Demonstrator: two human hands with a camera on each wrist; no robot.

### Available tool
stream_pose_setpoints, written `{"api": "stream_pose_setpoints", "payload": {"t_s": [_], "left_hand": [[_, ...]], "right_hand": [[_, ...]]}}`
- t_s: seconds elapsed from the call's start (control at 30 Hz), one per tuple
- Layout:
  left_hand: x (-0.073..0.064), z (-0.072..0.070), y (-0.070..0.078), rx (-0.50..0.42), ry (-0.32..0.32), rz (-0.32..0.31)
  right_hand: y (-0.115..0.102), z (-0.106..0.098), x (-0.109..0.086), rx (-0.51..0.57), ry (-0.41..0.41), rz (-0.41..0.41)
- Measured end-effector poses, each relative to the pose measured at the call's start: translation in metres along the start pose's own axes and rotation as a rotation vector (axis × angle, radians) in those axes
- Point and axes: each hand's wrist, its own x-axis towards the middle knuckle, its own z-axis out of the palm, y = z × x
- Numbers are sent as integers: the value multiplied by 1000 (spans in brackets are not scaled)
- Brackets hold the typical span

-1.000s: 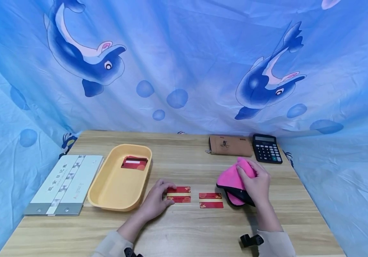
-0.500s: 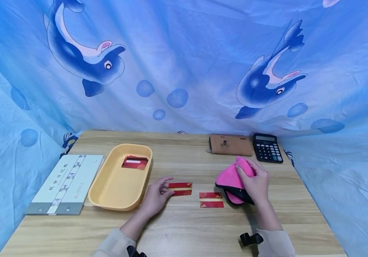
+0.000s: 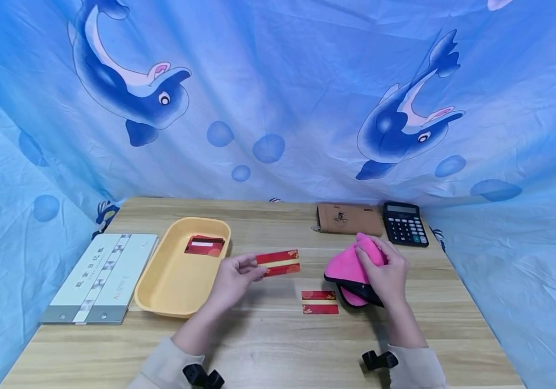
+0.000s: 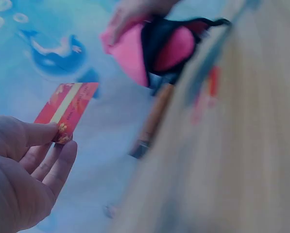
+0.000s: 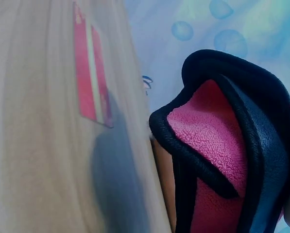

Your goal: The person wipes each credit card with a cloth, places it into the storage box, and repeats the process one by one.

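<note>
Between thumb and fingers, my left hand [image 3: 234, 278] pinches a red card [image 3: 280, 263] with a pale gold stripe, raised off the table and tilted. The left wrist view shows the thumb on the near end of this card [image 4: 67, 109]. A second striped red card [image 3: 319, 302] lies flat on the table, left of my right hand [image 3: 388, 270]. That hand grips a bunched pink cloth [image 3: 351, 267] with black edging; its plush pink face [image 5: 210, 131] shows in the right wrist view. Some right fingers are hidden behind the cloth.
A yellow tray [image 3: 144, 281] stands at the left with red cards [image 3: 204, 247] inside. Left of it lies a grey-white folder [image 3: 98, 275]. At the back right are a brown wallet [image 3: 350, 220] and a black calculator [image 3: 405, 224]. A blue dolphin-print curtain [image 3: 302, 97] borders the table.
My left hand has slid the card away from me along the table, then lifted and tilted it. My right hand keeps its grip on the cloth, almost unmoved.
</note>
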Motion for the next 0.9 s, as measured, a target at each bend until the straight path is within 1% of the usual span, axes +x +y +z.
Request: {"api": "stream_pose_setpoints", "payload": {"t_s": [0.1, 0.17, 0.23, 0.33, 0.43, 0.5, 0.67, 0.73, 0.83, 0.9], "left_hand": [[6, -9, 25, 25, -8, 25], [13, -14, 37, 23, -14, 32], [20, -19, 47, 4, -25, 39], [32, -22, 55, -44, -41, 33], [42, -22, 60, -70, -55, 24], [46, -21, 61, -79, -61, 6], [51, -10, 57, -78, -87, -22], [51, -4, 55, -90, -97, -17], [50, 8, 51, -132, -103, 15], [49, 15, 50, -153, -110, 43]], "right_hand": [[-4, -1, 3, 33, 7, -20], [-7, -1, 5, 48, 11, -31], [-11, 0, 8, 54, 11, -41], [-18, 1, 12, 71, 3, -62], [-25, 4, 15, 101, -8, -92], [-28, 7, 16, 118, -24, -119], [-35, 16, 16, 128, -83, -181], [-38, 20, 14, 128, -108, -190], [-47, 27, 14, 122, -135, -208], [-53, 33, 14, 116, -137, -231]]}}
